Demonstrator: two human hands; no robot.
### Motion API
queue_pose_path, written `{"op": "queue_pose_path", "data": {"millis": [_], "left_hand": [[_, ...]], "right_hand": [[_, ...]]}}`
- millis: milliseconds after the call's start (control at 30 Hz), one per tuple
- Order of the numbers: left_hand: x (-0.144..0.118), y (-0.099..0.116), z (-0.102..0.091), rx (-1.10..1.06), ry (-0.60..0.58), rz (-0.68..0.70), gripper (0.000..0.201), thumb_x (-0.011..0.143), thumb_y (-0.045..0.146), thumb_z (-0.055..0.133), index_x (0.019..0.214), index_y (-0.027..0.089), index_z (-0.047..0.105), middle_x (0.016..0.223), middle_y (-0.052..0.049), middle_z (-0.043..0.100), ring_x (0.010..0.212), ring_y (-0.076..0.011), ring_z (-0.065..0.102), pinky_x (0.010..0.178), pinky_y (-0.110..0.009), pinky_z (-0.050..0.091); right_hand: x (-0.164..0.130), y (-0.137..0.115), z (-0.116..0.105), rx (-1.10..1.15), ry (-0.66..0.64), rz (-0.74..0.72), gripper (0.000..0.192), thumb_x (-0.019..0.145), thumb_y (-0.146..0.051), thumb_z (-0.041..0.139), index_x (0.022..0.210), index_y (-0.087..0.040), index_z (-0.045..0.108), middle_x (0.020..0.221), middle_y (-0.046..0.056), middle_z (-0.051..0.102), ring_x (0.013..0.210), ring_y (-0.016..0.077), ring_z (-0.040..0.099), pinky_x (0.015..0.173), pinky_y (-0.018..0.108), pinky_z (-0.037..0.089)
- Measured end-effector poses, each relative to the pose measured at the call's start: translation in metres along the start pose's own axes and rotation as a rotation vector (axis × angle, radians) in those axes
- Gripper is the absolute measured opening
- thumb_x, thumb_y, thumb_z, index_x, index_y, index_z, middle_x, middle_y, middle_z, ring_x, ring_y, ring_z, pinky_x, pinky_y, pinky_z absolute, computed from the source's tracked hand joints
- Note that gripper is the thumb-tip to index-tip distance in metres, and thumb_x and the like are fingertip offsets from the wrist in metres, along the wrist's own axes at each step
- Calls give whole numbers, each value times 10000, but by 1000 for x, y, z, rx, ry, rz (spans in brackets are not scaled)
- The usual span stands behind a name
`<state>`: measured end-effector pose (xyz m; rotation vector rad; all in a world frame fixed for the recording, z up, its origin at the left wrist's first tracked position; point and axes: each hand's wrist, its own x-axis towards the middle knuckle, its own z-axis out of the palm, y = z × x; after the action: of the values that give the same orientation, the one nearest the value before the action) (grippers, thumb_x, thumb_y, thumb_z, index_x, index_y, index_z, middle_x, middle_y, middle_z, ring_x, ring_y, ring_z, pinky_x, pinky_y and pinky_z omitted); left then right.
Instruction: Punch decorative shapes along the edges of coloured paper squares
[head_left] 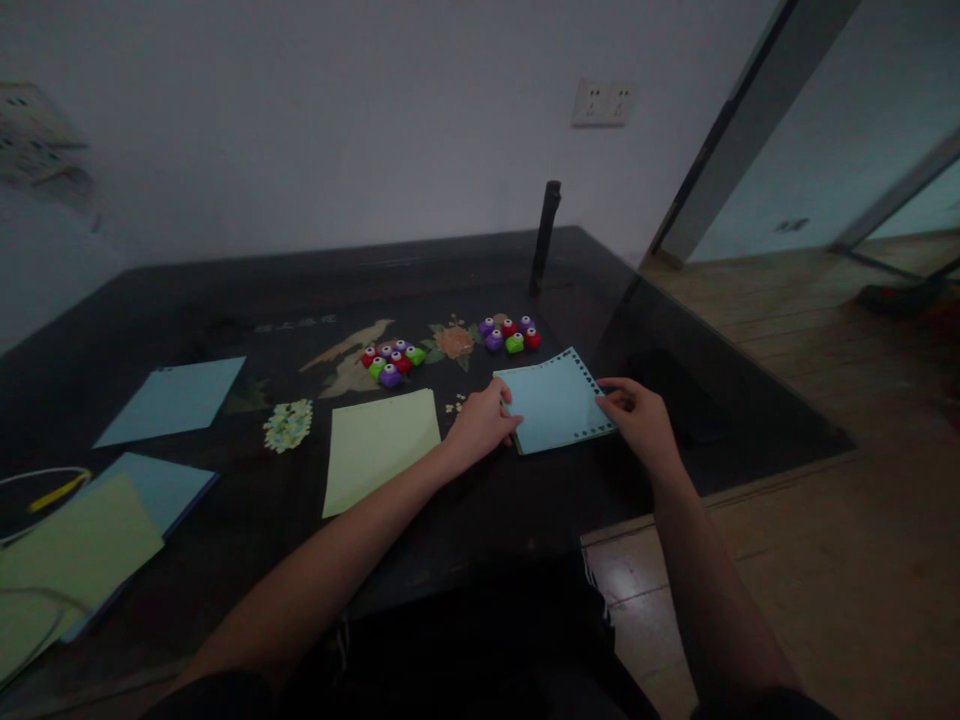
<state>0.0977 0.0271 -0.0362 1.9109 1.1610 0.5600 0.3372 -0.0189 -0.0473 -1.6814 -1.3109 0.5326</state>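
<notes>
A light blue sheet of paper (551, 405) lies on the dark table, with small punched holes along its right side and part of its lower edge. A paler edge shows beneath it. My left hand (484, 415) pinches the sheet's left edge between thumb and fingers. At the right edge, my right hand (639, 415) closes its thumb and fingertips on the paper. Beyond the sheet sits a group of small purple, red and green craft punches (510, 335). A pale green sheet (382, 445) lies to the left of my left hand, with a few paper bits (455, 405) between.
More punches (391, 362) cluster at mid-table. Paper confetti (288, 426) is heaped left of them. Blue paper (176, 400) and green paper (75, 560) lie at the left, near a yellow-and-white cable (56, 493). A black post (545, 238) rises at the back.
</notes>
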Motion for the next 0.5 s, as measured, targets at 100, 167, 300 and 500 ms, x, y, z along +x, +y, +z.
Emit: {"op": "queue_pose_path", "data": {"millis": [100, 167, 300, 500], "left_hand": [[1, -3, 1, -19, -22, -13, 227, 754, 188, 615, 862, 209, 417, 559, 60, 615, 470, -133, 606, 514, -236, 418], [1, -4, 2, -23, -25, -19, 225, 757, 196, 617, 863, 209, 419, 567, 58, 619, 469, -131, 606, 511, -235, 421], [2, -5, 2, -15, -31, -18, 217, 763, 199, 613, 856, 205, 417, 556, 58, 612, 460, -129, 604, 499, -229, 421], [4, -6, 2, -35, -65, -33, 203, 768, 192, 598, 860, 205, 417, 549, 55, 606, 443, -133, 596, 452, -218, 409]], "right_hand": [[-1, -2, 0, -36, -3, -8, 321, 675, -317, 597, 935, -140, 659, 624, 23, 585, 553, 151, 515, 536, 284, 412], [-1, -2, 1, -68, -1, -10, 314, 680, -309, 591, 938, -145, 661, 619, 23, 588, 548, 152, 513, 531, 283, 409], [0, 0, 2, -147, 7, -24, 297, 690, -290, 585, 941, -153, 666, 620, 22, 593, 551, 154, 518, 540, 282, 410], [-1, 3, 6, -256, 1, -41, 275, 711, -268, 582, 959, -178, 659, 644, 15, 597, 580, 160, 541, 566, 281, 414]]}}
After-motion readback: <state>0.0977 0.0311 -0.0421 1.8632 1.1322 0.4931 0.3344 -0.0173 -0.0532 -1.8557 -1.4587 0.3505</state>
